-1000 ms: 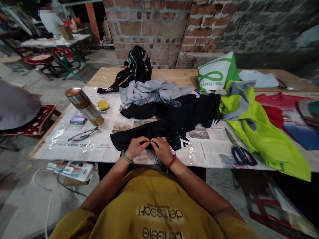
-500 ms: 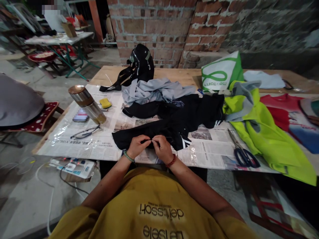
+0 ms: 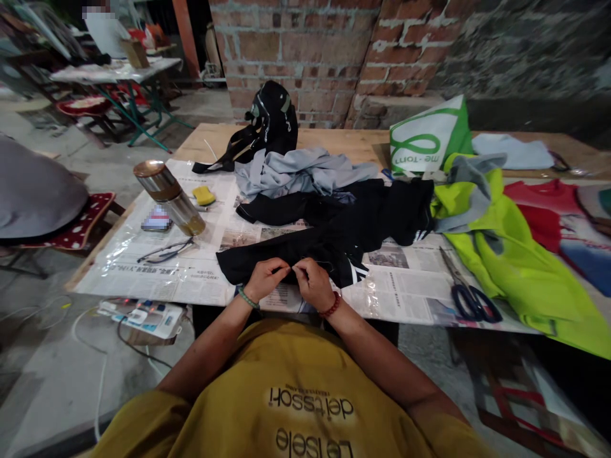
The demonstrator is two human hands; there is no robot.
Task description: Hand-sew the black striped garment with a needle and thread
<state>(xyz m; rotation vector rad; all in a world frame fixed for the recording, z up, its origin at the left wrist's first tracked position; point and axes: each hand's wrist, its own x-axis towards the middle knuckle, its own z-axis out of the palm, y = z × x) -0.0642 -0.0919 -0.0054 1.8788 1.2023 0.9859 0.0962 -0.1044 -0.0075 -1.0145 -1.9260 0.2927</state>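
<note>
Black garment [image 3: 334,238] lies across the newspaper at the frame's center, its near edge pinched between your 2 hands. Your left hand [image 3: 265,278] grips the cloth and your right hand [image 3: 312,284] pinches it just beside, fingertips almost touching. Keep that edge taut and your pinches close together. Scissors [image 3: 470,298] rest at lower right, glasses [image 3: 165,252] at left on the table [image 3: 344,141].

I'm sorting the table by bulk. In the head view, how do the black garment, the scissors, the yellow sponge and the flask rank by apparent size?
1. black garment
2. flask
3. scissors, close to the flask and nearer the camera, so unsure
4. yellow sponge
</note>
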